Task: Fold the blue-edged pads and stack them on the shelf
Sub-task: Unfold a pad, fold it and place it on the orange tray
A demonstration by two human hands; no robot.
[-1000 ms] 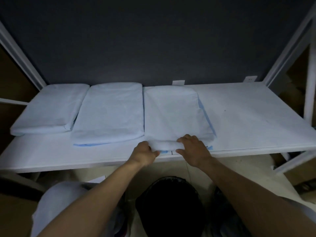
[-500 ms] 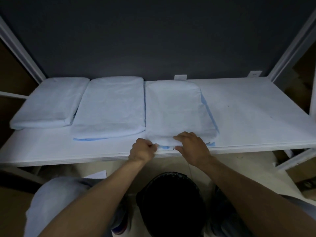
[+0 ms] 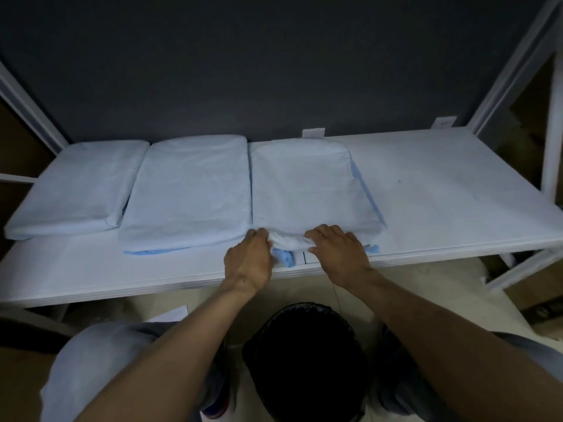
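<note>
Three piles of folded white pads lie side by side on the white shelf (image 3: 441,190). The right pile (image 3: 307,187) shows blue edging along its right side and near front. My left hand (image 3: 248,260) grips the pile's near left corner with curled fingers. My right hand (image 3: 338,254) grips the near edge just to the right, its fingers laid over the fold. A crumpled blue edge (image 3: 285,257) pokes out between my hands. The middle pile (image 3: 190,190) and the left pile (image 3: 79,190) lie untouched.
A dark back panel (image 3: 274,71) closes the shelf behind. White frame posts (image 3: 505,74) rise at both sides. The shelf's right half is bare board. A dark round bin (image 3: 304,360) stands on the floor between my arms, below the shelf edge.
My view has shifted slightly lower. Both hands stay on the right pile's near edge, and more crumpled blue edging now shows between them.
</note>
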